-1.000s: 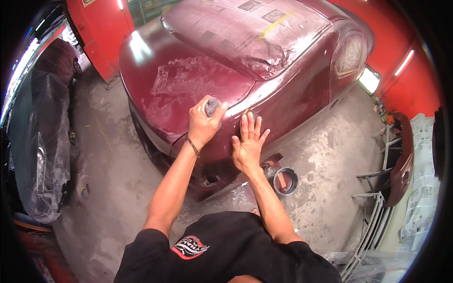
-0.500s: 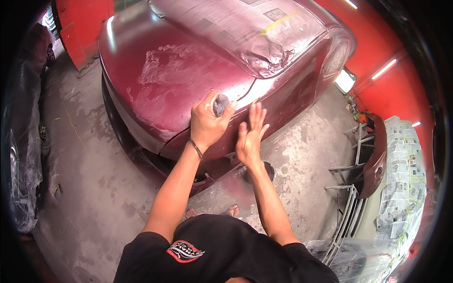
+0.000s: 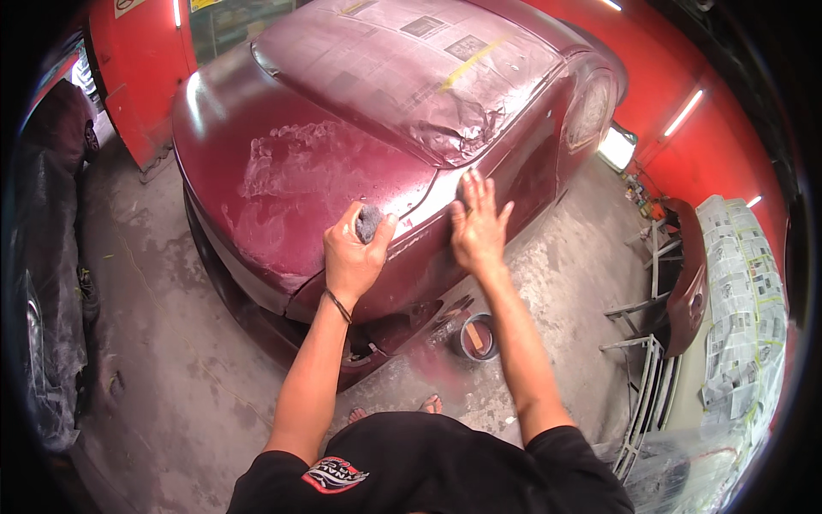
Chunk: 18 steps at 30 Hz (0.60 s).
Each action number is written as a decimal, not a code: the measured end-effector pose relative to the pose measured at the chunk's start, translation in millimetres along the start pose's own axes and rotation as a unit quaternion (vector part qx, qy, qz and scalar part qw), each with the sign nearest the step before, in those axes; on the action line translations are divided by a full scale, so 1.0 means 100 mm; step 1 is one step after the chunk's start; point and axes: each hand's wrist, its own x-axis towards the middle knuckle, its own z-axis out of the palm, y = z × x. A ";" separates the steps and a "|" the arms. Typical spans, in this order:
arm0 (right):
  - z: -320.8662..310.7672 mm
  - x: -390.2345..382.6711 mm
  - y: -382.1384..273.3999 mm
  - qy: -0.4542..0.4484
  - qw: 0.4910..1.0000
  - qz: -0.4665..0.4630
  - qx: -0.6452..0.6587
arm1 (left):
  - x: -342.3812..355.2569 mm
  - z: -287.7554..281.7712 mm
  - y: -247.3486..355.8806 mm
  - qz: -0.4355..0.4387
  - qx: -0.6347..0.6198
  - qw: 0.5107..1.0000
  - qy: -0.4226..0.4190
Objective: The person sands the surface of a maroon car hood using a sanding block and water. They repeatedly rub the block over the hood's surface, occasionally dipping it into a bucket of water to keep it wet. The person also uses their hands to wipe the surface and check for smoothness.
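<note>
A maroon car body (image 3: pixel 308 206) fills the middle of the view, with wet, whitish smears across its trunk lid. My left hand (image 3: pixel 353 257) is closed round a dark grey, rough-looking pad (image 3: pixel 368 224), just above the corner of the lid beside the panel gap. My right hand (image 3: pixel 481 230) lies with fingers spread against the car's side panel, holding nothing. Masking paper (image 3: pixel 419 77), printed and overlaid with shiny plastic, covers the rear window. The underside of the pad is hidden by my fingers.
A dark bucket (image 3: pixel 478 337) with a tan piece inside stands on the concrete floor below my right forearm. At right are a maroon bumper (image 3: pixel 685 283) on a metal stand (image 3: pixel 646 377) and a paper-masked vehicle (image 3: pixel 741 317). Plastic drapes another car (image 3: pixel 51 283) at far left.
My right hand has moved forward along the side panel and spread its fingers, apart from the left. My left hand with the pad has shifted slightly left. The bucket has come into fuller view.
</note>
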 end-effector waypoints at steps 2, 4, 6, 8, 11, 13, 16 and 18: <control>-0.10 0.44 0.46 0.033 0.998 0.009 -0.051 | -0.02 0.04 0.05 -0.025 -0.018 0.999 -0.012; -0.38 1.05 0.93 0.046 0.993 0.047 -0.097 | -0.01 0.10 0.09 -0.037 -0.033 0.999 -0.010; -0.55 1.42 1.24 0.043 0.989 0.071 -0.123 | -0.03 0.15 0.07 -0.050 -0.037 0.998 -0.006; -0.38 1.40 1.30 0.094 0.989 0.045 -0.105 | -0.04 0.17 0.07 -0.028 -0.015 0.999 0.001; 0.04 0.73 0.93 0.098 0.993 -0.043 -0.049 | -0.01 0.10 0.07 -0.011 -0.010 1.000 0.005; -0.02 0.33 0.76 0.040 0.996 -0.054 0.054 | 0.00 0.09 0.05 -0.039 -0.038 0.998 0.008; -0.26 0.74 1.04 0.064 0.995 -0.082 0.001 | -0.02 0.10 0.00 -0.048 -0.045 0.998 0.002; -0.37 1.20 1.35 0.108 0.994 -0.029 -0.013 | -0.06 0.16 0.09 -0.100 -0.097 0.990 -0.006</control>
